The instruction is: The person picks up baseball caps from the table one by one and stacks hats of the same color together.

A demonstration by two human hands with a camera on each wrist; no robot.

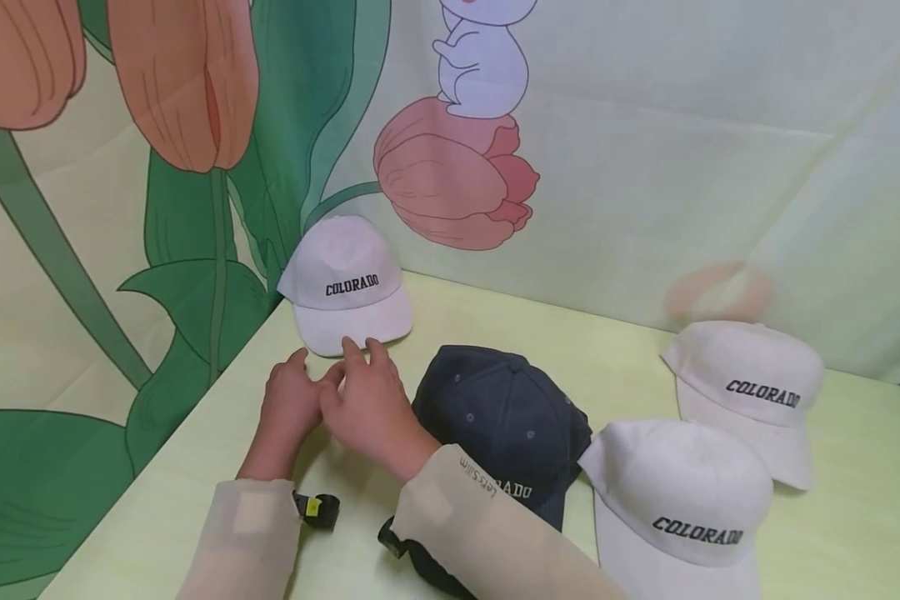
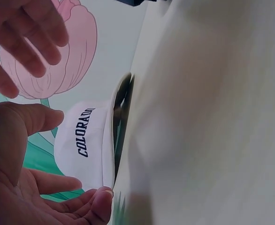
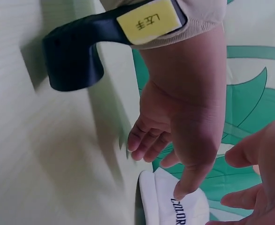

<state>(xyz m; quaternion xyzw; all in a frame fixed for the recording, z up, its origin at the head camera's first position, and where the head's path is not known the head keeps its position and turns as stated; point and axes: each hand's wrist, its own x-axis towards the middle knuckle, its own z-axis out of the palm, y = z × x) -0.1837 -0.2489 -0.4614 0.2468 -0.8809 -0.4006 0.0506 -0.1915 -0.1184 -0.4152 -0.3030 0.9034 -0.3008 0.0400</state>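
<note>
A white baseball cap [image 1: 351, 275] lettered COLORADO stands in the far left corner of the table, its brim toward me. My left hand [image 1: 291, 400] hovers in front of that brim, fingers loosely bent and nothing held. Close beside it, my right hand [image 1: 371, 408] has its fingers spread toward the same cap and also holds nothing; the two hands overlap in the head view. In the left wrist view the cap [image 2: 83, 140] appears past the left fingertips. A dark navy cap [image 1: 495, 408] lies just right of my right hand, partly hidden by the right sleeve.
Two more white COLORADO caps, a front one [image 1: 682, 492] and a rear one [image 1: 750, 392], lie on the right of the pale yellow table [image 1: 540, 321]. A printed tulip cloth [image 1: 607, 167] hangs behind. Dark wrist cameras, including the left one [image 3: 74, 56], jut from both sleeves.
</note>
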